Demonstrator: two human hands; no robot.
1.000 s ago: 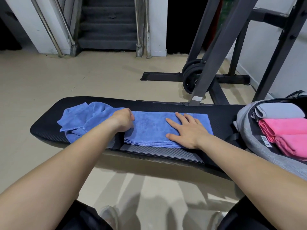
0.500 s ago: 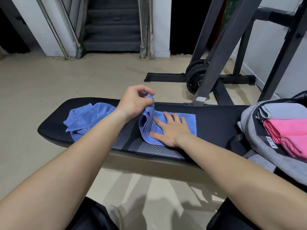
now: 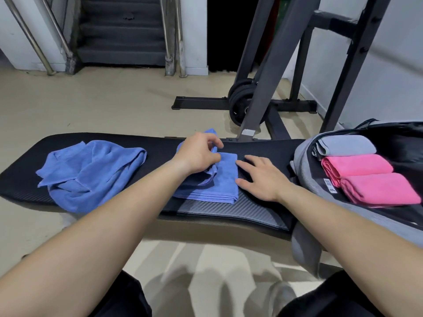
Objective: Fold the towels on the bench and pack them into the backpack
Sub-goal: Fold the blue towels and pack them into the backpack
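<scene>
Blue towel [image 3: 219, 179] half-folded, left hand [image 3: 198, 154] pinching its flap, right hand [image 3: 261, 177] flat, open

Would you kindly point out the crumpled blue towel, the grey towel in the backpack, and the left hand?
crumpled blue towel [image 3: 91, 172], head view, middle of its bunched cloth.
grey towel [image 3: 345, 145], head view, top face of the fold.
left hand [image 3: 199, 154], head view, back of the hand.

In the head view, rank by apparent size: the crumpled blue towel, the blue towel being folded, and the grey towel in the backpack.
1. Crumpled blue towel, clearly largest.
2. Blue towel being folded, partly hidden by the left hand.
3. Grey towel, smallest, though it sits farther away inside the backpack, so the gap is unsure.
</scene>
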